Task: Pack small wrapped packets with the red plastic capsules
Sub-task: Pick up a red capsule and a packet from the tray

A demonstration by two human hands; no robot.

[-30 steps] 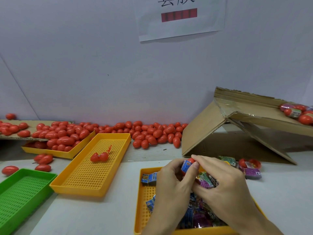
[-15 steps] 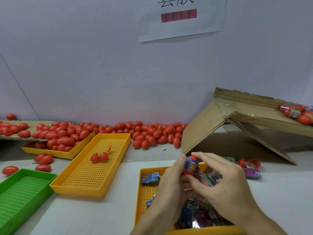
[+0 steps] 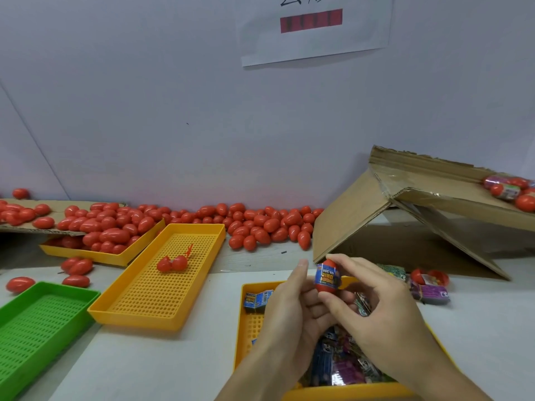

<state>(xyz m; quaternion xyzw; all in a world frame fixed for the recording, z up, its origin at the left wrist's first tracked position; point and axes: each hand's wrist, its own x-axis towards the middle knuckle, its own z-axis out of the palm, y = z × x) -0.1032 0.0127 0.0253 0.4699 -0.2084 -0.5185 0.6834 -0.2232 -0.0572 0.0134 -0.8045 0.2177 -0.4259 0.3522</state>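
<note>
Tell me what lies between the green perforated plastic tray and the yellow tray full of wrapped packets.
Head view: a second yellow perforated tray, holding one opened red capsule, lies between the green tray and the packet tray.

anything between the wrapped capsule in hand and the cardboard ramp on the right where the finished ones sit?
Nothing visible. Both hands hold the wrapped capsule above the packet tray, the right hand pinching it. The space up to the cardboard ramp looks open.
</note>
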